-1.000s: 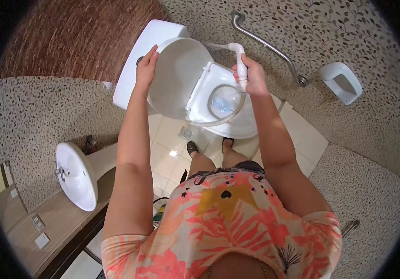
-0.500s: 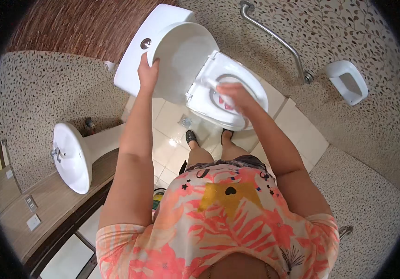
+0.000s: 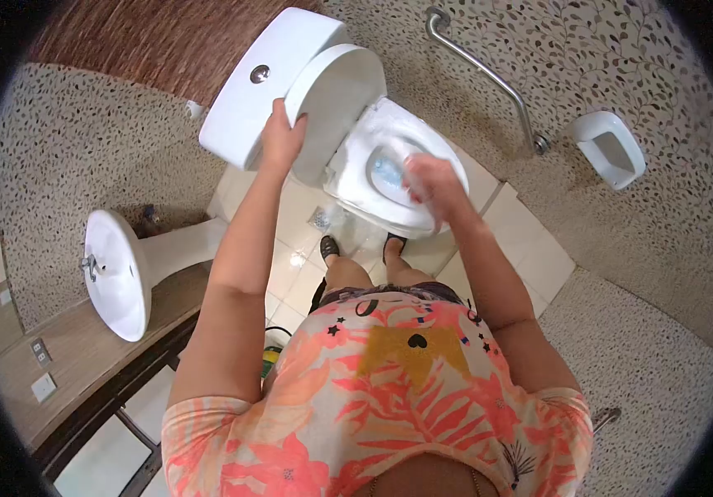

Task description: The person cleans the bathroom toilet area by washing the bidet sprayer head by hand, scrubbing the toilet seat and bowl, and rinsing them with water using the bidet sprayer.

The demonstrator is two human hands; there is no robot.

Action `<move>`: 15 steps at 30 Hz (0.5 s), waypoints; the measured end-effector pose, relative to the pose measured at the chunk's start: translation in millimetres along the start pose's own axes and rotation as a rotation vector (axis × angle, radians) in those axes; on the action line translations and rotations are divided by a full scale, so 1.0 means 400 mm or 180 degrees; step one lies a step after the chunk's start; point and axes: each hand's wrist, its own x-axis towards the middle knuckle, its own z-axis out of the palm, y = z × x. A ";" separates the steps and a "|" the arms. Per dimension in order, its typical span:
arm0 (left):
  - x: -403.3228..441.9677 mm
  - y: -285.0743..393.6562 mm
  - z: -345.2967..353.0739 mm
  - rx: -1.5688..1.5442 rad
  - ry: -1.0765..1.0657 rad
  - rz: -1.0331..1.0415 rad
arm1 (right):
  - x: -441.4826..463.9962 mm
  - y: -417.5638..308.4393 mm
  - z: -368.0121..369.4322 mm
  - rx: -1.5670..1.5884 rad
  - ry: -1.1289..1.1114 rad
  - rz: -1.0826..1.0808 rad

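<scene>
Patterned walls [image 3: 613, 58] and pale floor tiles [image 3: 530, 240] frame a small bathroom, seen from overhead. A white toilet [image 3: 356, 166] sits near 12 o'clock, its tank [image 3: 236, 124] at 11 w/ a round metal flush button [image 3: 260, 74] on top. The lid [image 3: 338, 103] is raised toward the tank; the seat [image 3: 431, 139] lies down over the bowl, where bluish water [image 3: 387, 171] shows.

A person in a floral shirt [image 3: 414, 398] stands facing it. The L hand [image 3: 282, 137], at approx. 11 o'clock, is clamped on the lid's edge, thumb on the near face. The R hand [image 3: 435, 186], between 1 & 2 o'clock, is closed around a white sprayer [image 3: 399, 151] above the bowl; both are blurred, so exact finger pos. is hard to tell.

A metal grab bar [image 3: 485, 74] runs along the wall at approx. 1 o'clock, w/ a white wall-mounted holder [image 3: 609, 149] at 2. A white sink [image 3: 116, 277] w/ metal faucet [image 3: 89, 266] is at 9. Dark shoes [image 3: 329, 247] are on the tiles, a floor drain [image 3: 319, 218] just beside the L one at 11.
</scene>
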 end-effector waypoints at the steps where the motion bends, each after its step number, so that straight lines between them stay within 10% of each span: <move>1: -0.016 0.023 -0.002 0.0071 -0.0038 -0.0049 | -0.031 0.017 0.030 -0.0130 -0.0285 0.0088; 6: -0.124 0.164 0.057 0.0695 -0.0348 0.0108 | -0.112 -0.022 0.123 -0.0618 -0.0958 -0.0103; 11: -0.227 0.206 0.118 -0.0369 0.0255 0.1238 | -0.076 -0.028 0.025 -0.0612 0.0048 -0.0378; 15: -0.295 0.205 0.161 -0.0868 0.0031 0.0862 | -0.036 -0.061 0.024 0.0010 0.0553 -0.0143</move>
